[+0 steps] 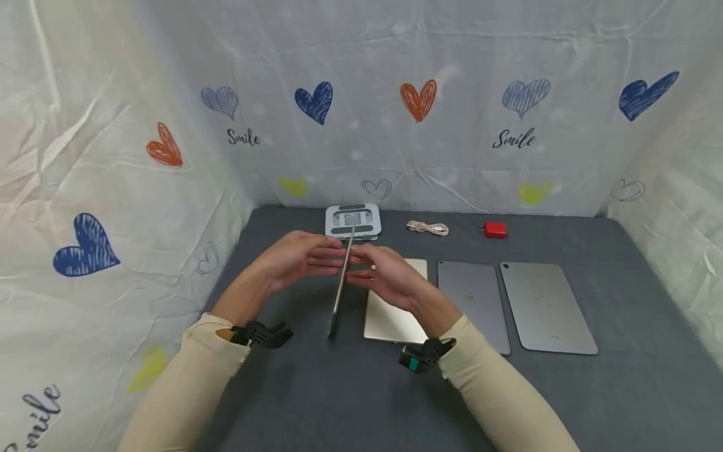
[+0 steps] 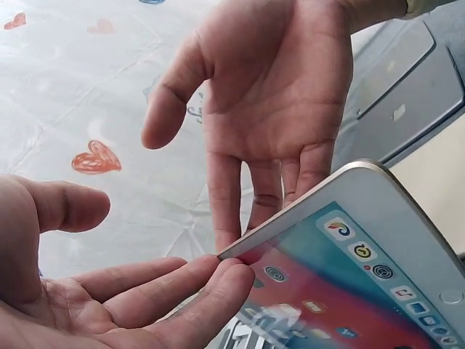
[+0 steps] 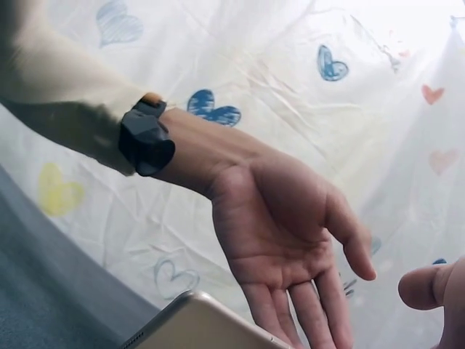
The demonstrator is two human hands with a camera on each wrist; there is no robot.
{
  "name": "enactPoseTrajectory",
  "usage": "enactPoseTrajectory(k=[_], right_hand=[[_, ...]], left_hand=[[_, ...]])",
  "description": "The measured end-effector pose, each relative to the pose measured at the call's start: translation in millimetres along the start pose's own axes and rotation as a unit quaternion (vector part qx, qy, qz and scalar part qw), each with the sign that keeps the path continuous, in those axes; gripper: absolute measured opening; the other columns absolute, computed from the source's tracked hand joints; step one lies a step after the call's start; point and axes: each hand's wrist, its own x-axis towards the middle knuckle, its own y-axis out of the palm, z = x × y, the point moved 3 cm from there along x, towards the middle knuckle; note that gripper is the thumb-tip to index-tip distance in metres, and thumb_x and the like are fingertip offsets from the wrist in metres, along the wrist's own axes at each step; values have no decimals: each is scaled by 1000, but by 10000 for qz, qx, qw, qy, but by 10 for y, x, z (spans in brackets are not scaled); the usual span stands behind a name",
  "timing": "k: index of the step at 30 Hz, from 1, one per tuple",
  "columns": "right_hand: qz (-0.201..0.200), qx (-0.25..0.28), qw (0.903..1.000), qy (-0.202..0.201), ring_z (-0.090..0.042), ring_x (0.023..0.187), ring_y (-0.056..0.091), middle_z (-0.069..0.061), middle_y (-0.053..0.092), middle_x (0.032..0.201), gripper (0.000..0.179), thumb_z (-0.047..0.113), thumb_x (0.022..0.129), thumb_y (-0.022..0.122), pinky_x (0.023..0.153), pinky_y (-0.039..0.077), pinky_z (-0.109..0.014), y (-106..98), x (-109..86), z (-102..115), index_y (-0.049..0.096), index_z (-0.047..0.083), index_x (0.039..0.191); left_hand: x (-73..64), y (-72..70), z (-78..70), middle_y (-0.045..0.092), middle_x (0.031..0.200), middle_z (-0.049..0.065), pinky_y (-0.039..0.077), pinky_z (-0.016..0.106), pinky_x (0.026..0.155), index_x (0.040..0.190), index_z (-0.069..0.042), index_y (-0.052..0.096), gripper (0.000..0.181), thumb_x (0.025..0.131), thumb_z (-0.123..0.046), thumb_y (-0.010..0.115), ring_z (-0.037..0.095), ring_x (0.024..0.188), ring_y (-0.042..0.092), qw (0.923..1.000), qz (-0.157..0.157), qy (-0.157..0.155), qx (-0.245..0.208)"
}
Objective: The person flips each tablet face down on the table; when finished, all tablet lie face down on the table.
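A tablet (image 1: 342,279) stands on edge, tilted, between my two hands above the table. Its lit screen, with several app icons, faces left in the left wrist view; the gold back (image 3: 196,327) shows in the right wrist view. My left hand (image 1: 302,258) lays its straight fingers against the screen side, thumb apart. On the back side, my right hand (image 1: 390,276) touches with extended fingers, partly hidden by the tablet in the left wrist view. Neither thumb wraps round it. Below the right hand lies a gold tablet (image 1: 390,320), back up.
Two grey tablets, one darker (image 1: 471,301) and one lighter (image 1: 548,307), lie face down to the right. Along the back are a silver folding stand (image 1: 330,220), a coiled white cable (image 1: 427,228) and a red charger plug (image 1: 494,230). Printed cloth (image 1: 361,144) walls the table.
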Motion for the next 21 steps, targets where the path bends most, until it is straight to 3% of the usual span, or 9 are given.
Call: enactPoseTrajectory(k=[11, 21], right_hand=[[-13, -18, 10000, 59, -39, 143, 56, -23, 51, 154, 51, 24, 114, 45, 130, 43, -52, 158, 205, -18, 46, -9, 154], [227, -359, 9987, 271, -46, 155, 47, -30, 46, 167, 60, 29, 116, 44, 132, 39, -51, 259, 370, -74, 41, -10, 161]], left_hand=[[-95, -322, 56, 59, 156, 30, 62, 48, 110, 152, 12, 51, 49, 118, -23, 48, 28, 121, 77, 9994, -330, 57, -102], [-207, -596, 107, 53, 159, 33, 61, 47, 112, 151, 12, 50, 51, 119, -28, 46, 32, 127, 73, 9978, -634, -145, 157]])
